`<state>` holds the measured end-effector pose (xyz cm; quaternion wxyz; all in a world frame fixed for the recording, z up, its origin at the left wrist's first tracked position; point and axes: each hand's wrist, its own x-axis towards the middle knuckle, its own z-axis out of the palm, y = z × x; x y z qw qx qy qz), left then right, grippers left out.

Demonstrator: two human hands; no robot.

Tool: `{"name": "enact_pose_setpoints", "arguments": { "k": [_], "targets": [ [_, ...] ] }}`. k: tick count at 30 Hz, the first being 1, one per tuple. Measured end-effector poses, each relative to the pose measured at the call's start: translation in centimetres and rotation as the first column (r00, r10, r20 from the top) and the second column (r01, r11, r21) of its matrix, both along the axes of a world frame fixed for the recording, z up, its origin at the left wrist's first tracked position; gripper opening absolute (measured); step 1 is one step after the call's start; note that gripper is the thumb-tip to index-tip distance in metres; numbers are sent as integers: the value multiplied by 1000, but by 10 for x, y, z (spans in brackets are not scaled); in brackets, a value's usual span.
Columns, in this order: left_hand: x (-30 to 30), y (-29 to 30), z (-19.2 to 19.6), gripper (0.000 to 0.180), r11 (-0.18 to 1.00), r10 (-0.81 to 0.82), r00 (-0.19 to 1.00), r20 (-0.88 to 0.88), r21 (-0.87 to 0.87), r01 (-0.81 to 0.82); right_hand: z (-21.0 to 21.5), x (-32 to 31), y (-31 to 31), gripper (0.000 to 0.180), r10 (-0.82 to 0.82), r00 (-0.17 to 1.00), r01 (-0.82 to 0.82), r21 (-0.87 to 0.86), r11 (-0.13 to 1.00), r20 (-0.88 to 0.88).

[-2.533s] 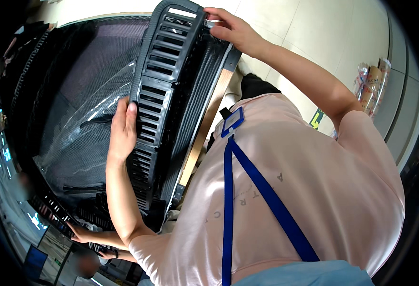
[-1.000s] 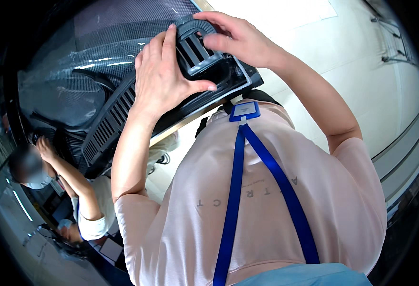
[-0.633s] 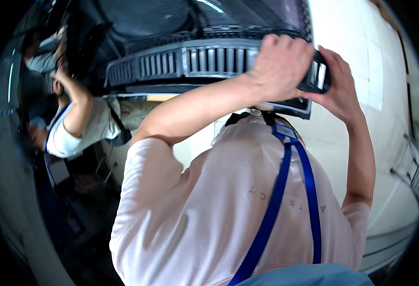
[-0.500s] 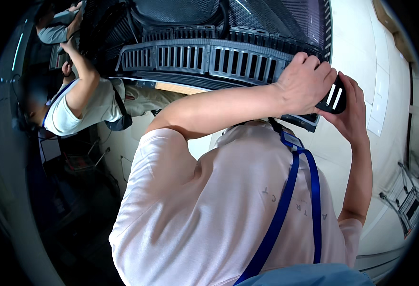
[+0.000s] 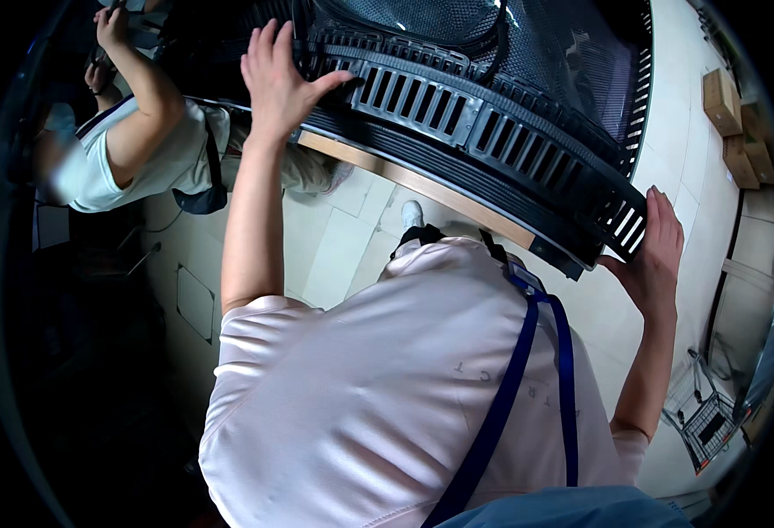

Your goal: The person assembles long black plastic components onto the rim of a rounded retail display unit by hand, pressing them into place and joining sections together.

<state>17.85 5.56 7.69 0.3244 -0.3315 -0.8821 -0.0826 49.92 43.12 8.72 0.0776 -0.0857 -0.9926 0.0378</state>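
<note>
A long black plastic strip with rows of slots (image 5: 468,121) curves along the front edge of a larger black assembly with dark mesh panels (image 5: 545,53). At its left end, my left hand (image 5: 277,92) has its fingers spread and its thumb stretched towards the strip; whether the thumb touches is hard to tell. My right hand (image 5: 655,255) grips the strip's right end, thumb at the lower edge and fingers along the outer side. Part of that end is hidden by the hand.
A wooden board edge (image 5: 413,183) runs below the assembly. Close by on the left, a person in a light shirt (image 5: 141,150) works with raised arms. Cardboard boxes (image 5: 723,104) and a wire shopping cart (image 5: 704,427) stand on the right.
My left hand has left the strip's right end and swung far to the left, its fingers spreading. My right hand stays at the right end. The whole view has shifted.
</note>
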Motion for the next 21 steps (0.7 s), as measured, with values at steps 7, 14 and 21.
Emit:
{"name": "enact_pose_setpoints", "arguments": {
  "k": [7, 14, 21],
  "targets": [
    [-34, -72, -25, 108, 967, -143, 796, 588, 253, -13, 6, -111, -96, 103, 186, 981, -187, 11, 982, 64],
    [-50, -76, -39, 83, 906, -288, 804, 520, 420, 53, -11, -251, -199, 94, 456, 878, -462, -8, 887, -148],
    [-50, -81, -54, 74, 828, -399, 793, 461, 552, 95, -2, -341, -270, 105, 593, 805, -591, -58, 804, 27]
  ]
}}
